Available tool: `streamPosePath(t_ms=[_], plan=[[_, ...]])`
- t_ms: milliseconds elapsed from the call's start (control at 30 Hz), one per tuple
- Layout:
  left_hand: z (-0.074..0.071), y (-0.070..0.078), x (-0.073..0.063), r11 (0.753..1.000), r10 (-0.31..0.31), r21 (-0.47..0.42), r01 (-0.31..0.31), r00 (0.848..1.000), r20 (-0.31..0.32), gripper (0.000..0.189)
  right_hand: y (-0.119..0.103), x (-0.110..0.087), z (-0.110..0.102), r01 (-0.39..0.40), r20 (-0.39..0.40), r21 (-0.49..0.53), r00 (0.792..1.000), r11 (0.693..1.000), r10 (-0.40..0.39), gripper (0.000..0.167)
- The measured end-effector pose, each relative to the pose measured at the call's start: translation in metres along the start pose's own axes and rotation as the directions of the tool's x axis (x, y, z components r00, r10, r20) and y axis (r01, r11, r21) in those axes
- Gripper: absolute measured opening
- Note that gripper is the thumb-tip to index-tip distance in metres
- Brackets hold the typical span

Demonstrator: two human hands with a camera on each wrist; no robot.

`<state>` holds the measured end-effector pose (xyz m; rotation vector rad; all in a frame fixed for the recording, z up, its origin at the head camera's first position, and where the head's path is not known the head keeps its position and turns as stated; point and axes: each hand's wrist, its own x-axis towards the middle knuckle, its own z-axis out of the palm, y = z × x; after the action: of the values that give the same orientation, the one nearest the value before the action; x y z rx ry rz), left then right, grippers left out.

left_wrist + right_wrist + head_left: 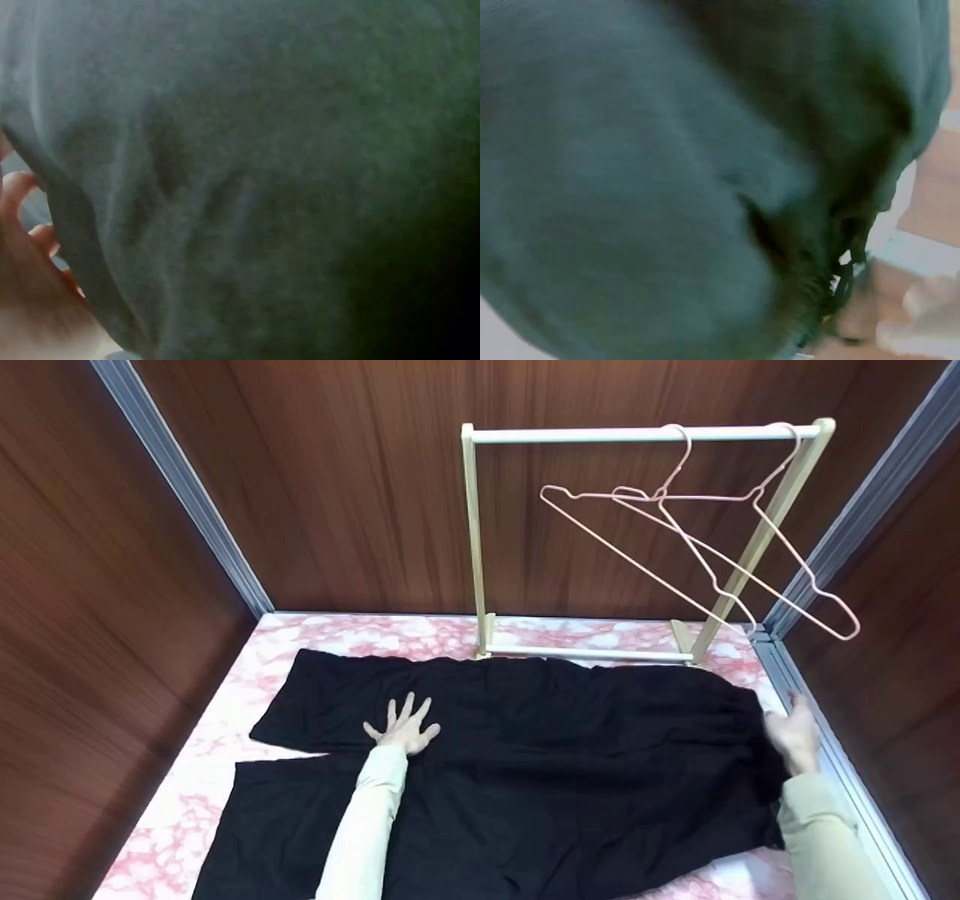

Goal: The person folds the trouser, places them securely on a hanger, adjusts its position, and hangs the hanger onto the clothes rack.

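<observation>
A pair of black trousers (555, 765) lies spread across the tabletop, legs toward the left and gathered waistband at the right. My left hand (405, 733) rests palm down on the upper leg near the crotch, fingers spread. Blurred dark cloth fills most of the left wrist view, with some fingers (41, 232) at its left edge. At the waistband end is my right hand (795, 735), right by the cloth's edge; I cannot tell whether its fingers grip it. The right wrist view shows the bunched waistband (817, 292) close to the blurred right hand (922, 322).
Behind the trousers stands a rack with a white top rail (570, 436). Two pink hangers, one on the left (630, 556) and one on the right (799, 551), hang from it. Brown wood-grain panels (360, 510) enclose the pink-and-white marbled tabletop (180, 810).
</observation>
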<state>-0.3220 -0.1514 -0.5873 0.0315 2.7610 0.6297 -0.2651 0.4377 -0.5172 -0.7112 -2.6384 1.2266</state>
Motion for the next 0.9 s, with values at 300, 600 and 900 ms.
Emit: streamPosePath(t_ms=[300, 600, 900], plan=[[-0.012, 0.009, -0.031, 0.985, 0.141, 0.142, -0.096, 0.928, -0.346, 0.05, -0.002, -0.044, 0.04, 0.558, 0.025, -0.349, 0.809, 0.753, -0.588, 0.024], [-0.008, 0.039, -0.082, 0.986, -0.166, 0.025, 0.168, 0.984, -0.064, 0.067, 0.001, -0.082, 0.058, 0.632, 0.425, -0.36, 0.766, 0.686, -0.483, 0.052], [0.019, 0.042, -0.078, 0.979, -0.151, -0.125, 0.159, 0.986, 0.068, 0.086, 0.019, -0.094, 0.07, 0.424, 0.575, -0.415, 0.808, 0.805, -0.129, 0.089]])
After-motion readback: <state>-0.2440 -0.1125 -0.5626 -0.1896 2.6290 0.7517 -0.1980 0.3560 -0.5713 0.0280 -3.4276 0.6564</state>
